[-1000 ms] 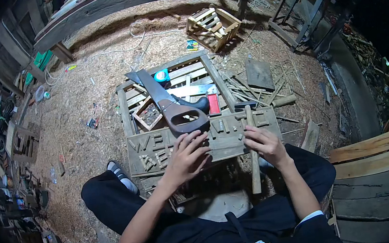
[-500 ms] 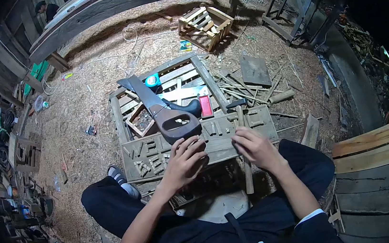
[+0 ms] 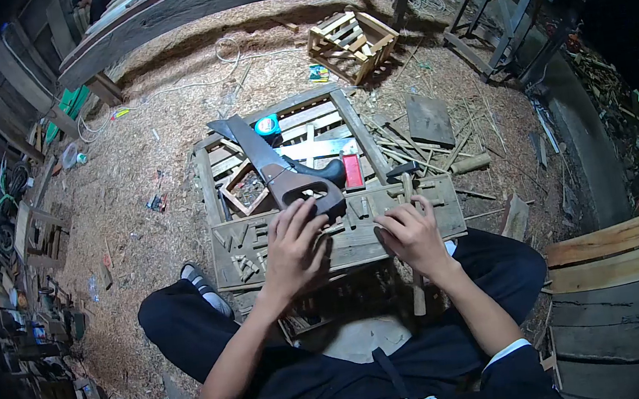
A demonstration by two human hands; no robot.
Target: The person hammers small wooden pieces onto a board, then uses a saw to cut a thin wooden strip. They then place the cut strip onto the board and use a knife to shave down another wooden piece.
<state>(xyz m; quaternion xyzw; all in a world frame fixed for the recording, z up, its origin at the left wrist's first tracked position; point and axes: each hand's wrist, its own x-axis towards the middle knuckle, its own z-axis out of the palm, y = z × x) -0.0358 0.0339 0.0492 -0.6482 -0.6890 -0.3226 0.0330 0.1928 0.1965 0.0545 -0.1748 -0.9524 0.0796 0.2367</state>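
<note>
My left hand (image 3: 291,246) is over the plank, fingers spread, with the tips overlapping the wooden handle of a handsaw (image 3: 258,155). Small wooden pegs (image 3: 244,266) lie beside it on the plank (image 3: 353,248). My right hand (image 3: 408,233) is lowered onto the plank's right part, its fingers bent and apart. It covers the middle of a hammer's wooden handle (image 3: 419,295); the black hammer head (image 3: 402,169) shows beyond. More short pegs (image 3: 358,208) lie between my hands.
Behind the plank is a slatted wooden frame (image 3: 359,136) with a blue tape measure (image 3: 267,126), a red box (image 3: 352,170) and a small tray (image 3: 246,190). Thin sticks, a square board (image 3: 429,119) and a wooden crate (image 3: 354,46) lie farther out. A person (image 3: 92,3) is at the far left.
My left hand has moved up toward the saw handle, and my right hand's fingers have spread more. The whole view has shifted slightly to the right.
</note>
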